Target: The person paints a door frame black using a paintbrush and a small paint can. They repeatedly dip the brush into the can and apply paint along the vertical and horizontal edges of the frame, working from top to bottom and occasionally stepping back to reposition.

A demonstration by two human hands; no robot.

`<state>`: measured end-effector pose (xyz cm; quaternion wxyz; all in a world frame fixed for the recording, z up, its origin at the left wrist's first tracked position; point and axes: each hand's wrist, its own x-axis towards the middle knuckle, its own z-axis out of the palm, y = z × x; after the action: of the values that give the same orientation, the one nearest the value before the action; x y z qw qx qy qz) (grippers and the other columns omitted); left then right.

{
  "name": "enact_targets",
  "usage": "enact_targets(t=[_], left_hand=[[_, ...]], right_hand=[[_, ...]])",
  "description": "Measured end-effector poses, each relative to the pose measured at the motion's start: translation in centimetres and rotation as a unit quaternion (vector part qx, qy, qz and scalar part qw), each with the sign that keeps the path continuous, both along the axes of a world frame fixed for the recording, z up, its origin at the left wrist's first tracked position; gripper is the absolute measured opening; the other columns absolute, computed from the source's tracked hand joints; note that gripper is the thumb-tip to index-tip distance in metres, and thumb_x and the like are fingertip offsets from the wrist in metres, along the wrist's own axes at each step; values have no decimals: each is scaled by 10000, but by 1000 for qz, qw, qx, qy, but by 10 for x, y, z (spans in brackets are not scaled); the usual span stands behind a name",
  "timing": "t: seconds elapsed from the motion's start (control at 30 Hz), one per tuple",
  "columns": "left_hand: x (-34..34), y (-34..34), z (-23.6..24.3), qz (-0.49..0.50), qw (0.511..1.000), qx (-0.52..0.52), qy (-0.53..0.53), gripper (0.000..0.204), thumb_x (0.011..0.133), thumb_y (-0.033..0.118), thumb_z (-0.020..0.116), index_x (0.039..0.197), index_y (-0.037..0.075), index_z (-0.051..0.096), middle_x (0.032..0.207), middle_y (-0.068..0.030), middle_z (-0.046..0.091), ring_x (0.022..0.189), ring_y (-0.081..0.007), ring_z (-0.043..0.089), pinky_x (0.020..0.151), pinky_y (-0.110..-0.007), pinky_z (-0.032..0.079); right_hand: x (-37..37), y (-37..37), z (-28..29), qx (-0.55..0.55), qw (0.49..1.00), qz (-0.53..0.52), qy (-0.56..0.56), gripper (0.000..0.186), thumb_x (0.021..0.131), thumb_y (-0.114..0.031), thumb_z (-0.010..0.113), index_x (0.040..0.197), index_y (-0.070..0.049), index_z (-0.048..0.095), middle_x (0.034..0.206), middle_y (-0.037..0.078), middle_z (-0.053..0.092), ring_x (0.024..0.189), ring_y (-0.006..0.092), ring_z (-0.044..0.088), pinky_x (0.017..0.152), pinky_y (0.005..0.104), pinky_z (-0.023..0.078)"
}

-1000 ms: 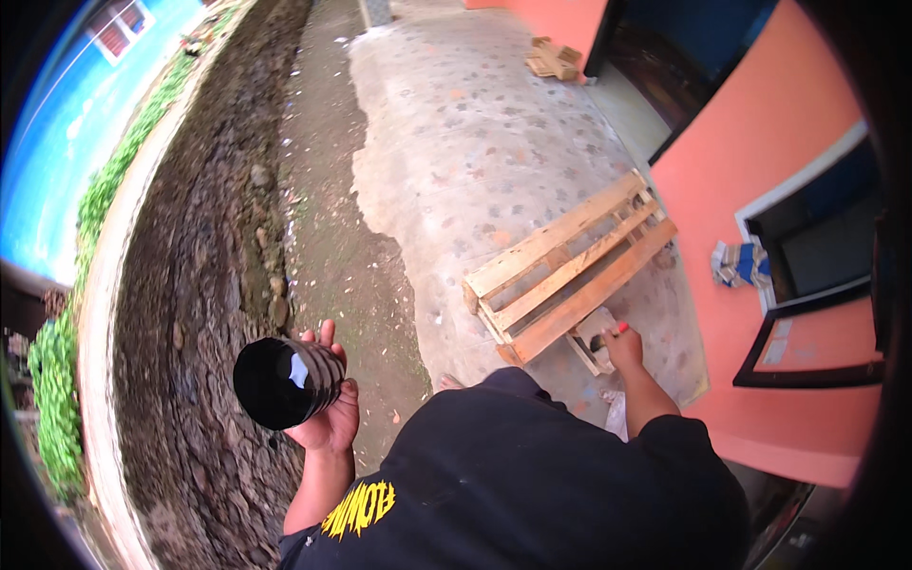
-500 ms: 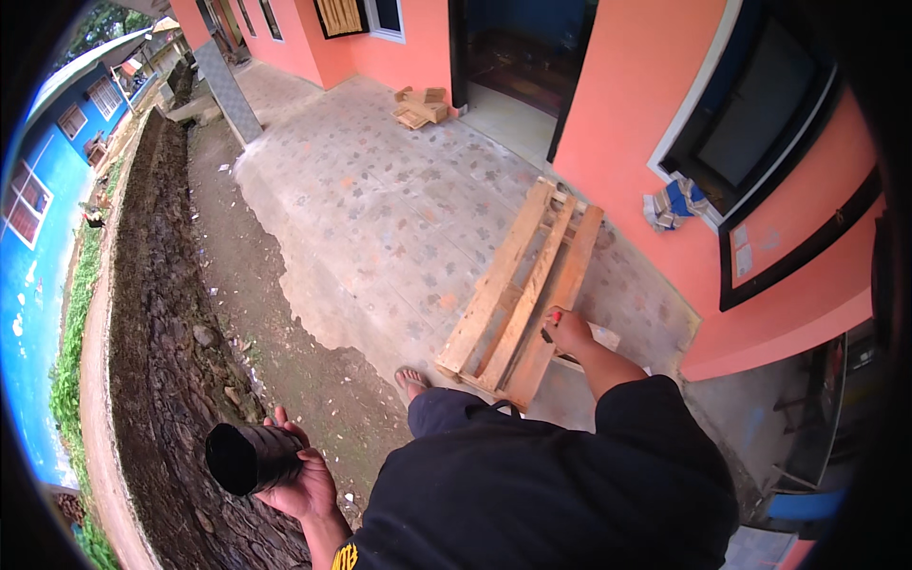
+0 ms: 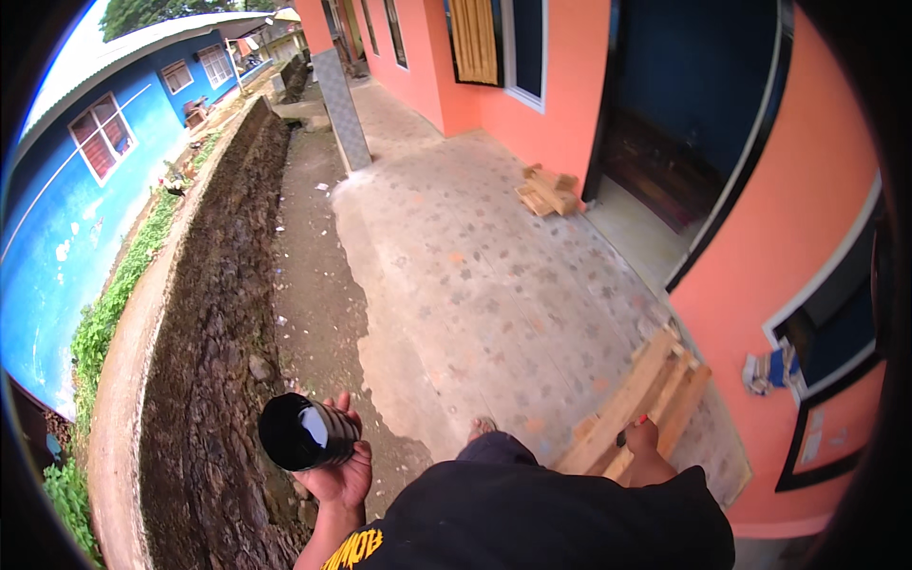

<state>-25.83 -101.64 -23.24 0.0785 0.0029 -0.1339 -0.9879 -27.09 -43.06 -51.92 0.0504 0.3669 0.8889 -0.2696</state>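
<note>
My left hand (image 3: 347, 480) is closed around a black, ribbed, cup-shaped container (image 3: 334, 432). Its round mouth faces up and left, with a pale reflection inside; whether it holds anything I cannot tell. On the right, my right hand (image 3: 646, 445) is closed on a small object (image 3: 622, 439) with dark and red parts, mostly hidden by the fingers. That hand is over a low wooden piece made of long planks (image 3: 622, 388), whose near end my dark shirt (image 3: 532, 518) covers. Whether the hand touches the planks is not clear.
A small pile of wood pieces (image 3: 548, 190) lies by the doorway. Patterned concrete floor (image 3: 456, 285) meets bare soil, then a stony ditch (image 3: 204, 380) on the left. A tiled post (image 3: 340, 109) stands ahead; a coral wall (image 3: 760, 218) with cloth (image 3: 771, 370) at its window borders the right.
My view has swung left, so the planks and wall now sit farther right. The container's mouth is tipped up more into view. Both hands keep their hold.
</note>
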Motion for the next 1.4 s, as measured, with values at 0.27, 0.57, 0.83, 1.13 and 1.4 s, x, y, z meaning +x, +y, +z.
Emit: enact_targets(t=[0.27, 0.57, 0.83, 1.13, 1.4], left_hand=[[-206, 1, 24, -95, 995, 34, 0, 873, 870, 677, 578, 1464, 48, 462, 1522, -212, 467, 1271, -328, 571, 835, -458, 615], [-402, 1, 4, -226, 972, 51, 32, 909, 881, 732, 547, 1547, 132, 399, 1518, -218, 487, 1292, -339, 588, 873, -476, 625], [-549, 3, -19, -378, 925, 26, -5, 858, 914, 663, 555, 1558, 124, 377, 1613, -242, 329, 1351, -369, 524, 932, -510, 612], [-629, 94, -5, -536, 842, 58, -6, 798, 973, 628, 459, 1557, 90, 379, 1624, -254, 304, 1365, -385, 525, 952, -522, 609], [-639, 188, 16, -632, 771, 72, -29, 804, 1005, 568, 504, 1531, -24, 364, 1611, -240, 322, 1331, -352, 535, 888, -496, 607]], right_hand=[[-262, -91, 150, -19, 974, 139, 180, 281, 885, -302, 763, 997, -58, 681, 905, 189, 732, 878, 396, 709, 780, 450, 546], [-284, -108, 129, 34, 989, 60, 133, 248, 876, -224, 765, 909, 1, 665, 890, 214, 704, 847, 390, 690, 755, 461, 524], [-74, -3, -81, 258, 898, -223, -278, 337, 883, -409, 649, 869, -86, 745, 975, 130, 767, 888, 297, 751, 800, 438, 606], [-179, -167, 35, 0, 947, -311, 86, 155, 859, -158, 706, 909, -12, 723, 878, 168, 735, 841, 289, 716, 755, 429, 550], [-241, -134, 51, -57, 876, -374, 299, 181, 945, -205, 728, 996, -31, 731, 839, 99, 719, 787, 160, 661, 765, 338, 543]])
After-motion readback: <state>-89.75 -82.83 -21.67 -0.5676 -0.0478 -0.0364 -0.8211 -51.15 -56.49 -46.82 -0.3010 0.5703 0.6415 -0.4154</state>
